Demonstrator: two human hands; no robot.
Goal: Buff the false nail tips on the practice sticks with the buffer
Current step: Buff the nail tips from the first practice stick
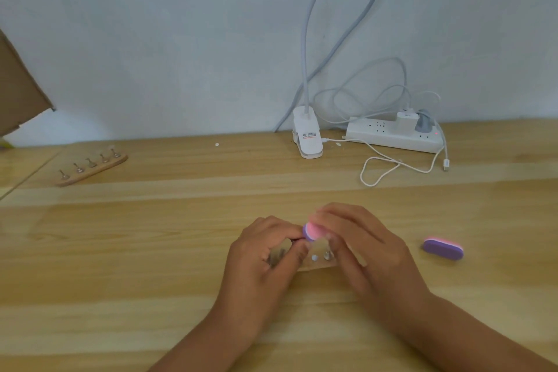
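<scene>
A wooden holder (317,261) with metal practice sticks lies on the table in front of me, partly hidden under my hands. My left hand (265,254) pinches one practice stick (279,252) above the holder's left end. My right hand (359,241) grips a pink and purple buffer (312,231), whose face lies against the tip of that stick. The nail tip itself is hidden between buffer and fingers. Two metal stick bases (320,257) show on the holder between my hands.
A second purple and pink buffer (443,248) lies to the right. Another wooden holder (92,168) with several sticks sits at the far left. A clip lamp (307,137), a power strip (395,134) and loose white cables (392,164) occupy the back right.
</scene>
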